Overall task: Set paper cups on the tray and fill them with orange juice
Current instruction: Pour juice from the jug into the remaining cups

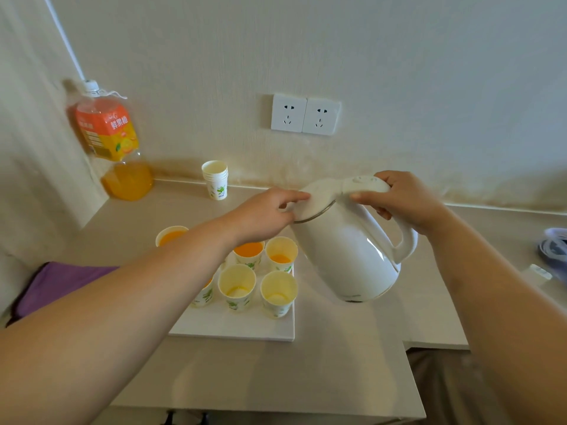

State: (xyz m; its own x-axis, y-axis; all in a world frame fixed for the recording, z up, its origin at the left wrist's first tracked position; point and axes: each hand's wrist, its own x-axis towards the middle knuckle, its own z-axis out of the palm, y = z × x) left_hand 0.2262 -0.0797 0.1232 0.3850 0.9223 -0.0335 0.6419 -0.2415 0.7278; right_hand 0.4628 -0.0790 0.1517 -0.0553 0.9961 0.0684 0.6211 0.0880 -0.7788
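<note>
The kettle point(346, 246) on my feed is glossy white, with a thin silver band under its lid. The paper cups point(237, 289) are white outside with a green leaf print, and pale cream-yellow inside. The juice point(248, 249) looks strong orange in the fuller cups and lighter yellow in the shallow ones. The tray point(233, 328) is plain white and the tabletop point(276, 378) is flat beige. The bottle point(107, 130) has a white cap, a label that is orange above and yellow below, and orange liquid at the bottom. I also see a purple cloth point(58, 283), white sockets point(305, 115) and a cream wall point(399, 72) stained brown along its base.
</note>
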